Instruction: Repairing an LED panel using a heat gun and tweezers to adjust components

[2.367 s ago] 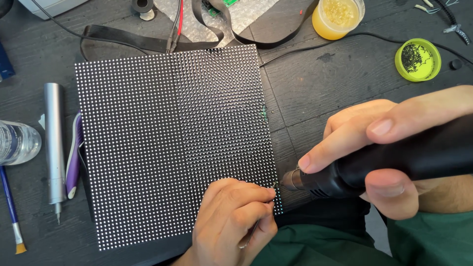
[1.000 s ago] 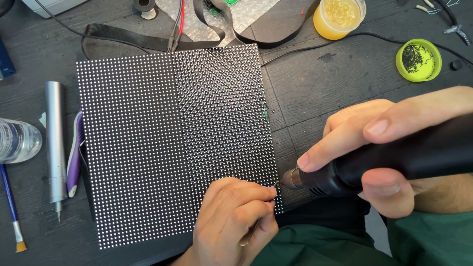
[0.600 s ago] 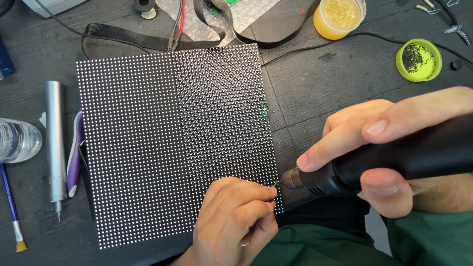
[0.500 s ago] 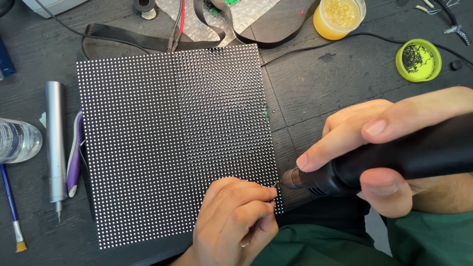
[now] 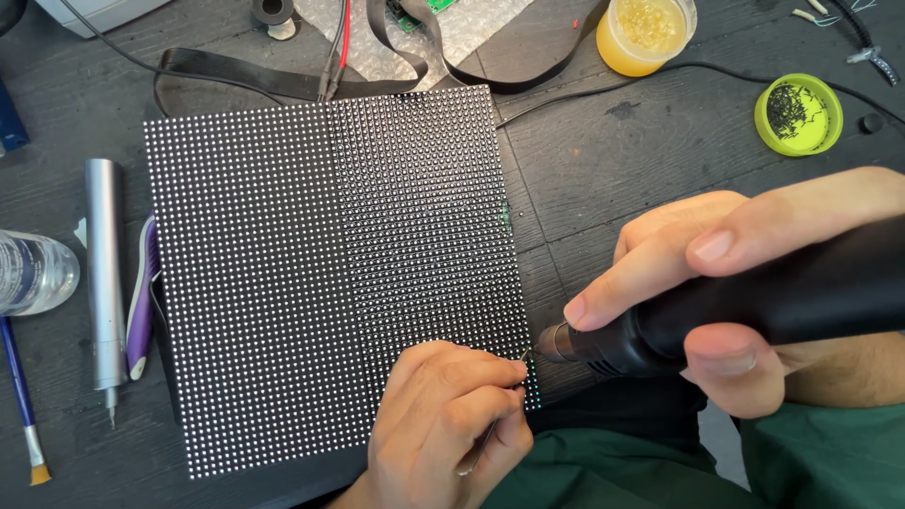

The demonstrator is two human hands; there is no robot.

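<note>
Head view: the left hand [image 5: 443,424] pinches thin tweezers [image 5: 490,429] at the 5 o'clock corner of the dotted panel [image 5: 311,273], which lies flat on the dark surface [image 5: 613,160]. The right hand [image 5: 745,273] is wrapped tight around a black heat tool [image 5: 716,311], its tip just beside that corner. A yellow jar [image 5: 646,33] stands at 1 o'clock.

One dotted panel [image 5: 330,273], two small tubs [image 5: 646,36] [image 5: 798,114], one brush [image 5: 24,405], two hands [image 5: 443,424] [image 5: 735,273].
</note>
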